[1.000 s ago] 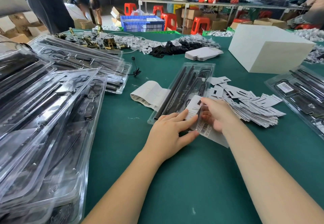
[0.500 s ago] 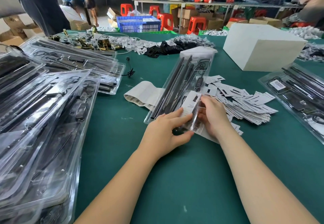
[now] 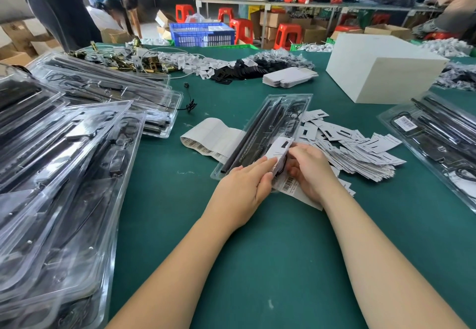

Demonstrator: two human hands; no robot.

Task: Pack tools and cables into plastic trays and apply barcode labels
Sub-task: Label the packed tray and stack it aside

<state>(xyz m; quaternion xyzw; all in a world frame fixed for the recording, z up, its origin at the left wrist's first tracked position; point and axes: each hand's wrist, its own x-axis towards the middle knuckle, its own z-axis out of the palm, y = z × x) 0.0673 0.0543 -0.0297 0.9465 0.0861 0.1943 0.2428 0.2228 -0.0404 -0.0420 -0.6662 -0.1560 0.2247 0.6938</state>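
A green-topped table (image 3: 257, 264) in a cluttered workshop fills my view. At centre, my left hand (image 3: 242, 189) lies with straight fingers pressing the near end of a clear tray (image 3: 278, 112). My right hand (image 3: 309, 171) pinches a white card (image 3: 279, 149) standing on edge there. I judge I should seat the card flat before letting go, holding the tray steady. The tray holds long black rods and a coiled cable. Right of it lies a heap of cards (image 3: 360, 148); a label strip (image 3: 208, 135) lies left. Filled trays (image 3: 64, 174) are stacked at the left edge, with another filled tray (image 3: 438, 133) at the right.
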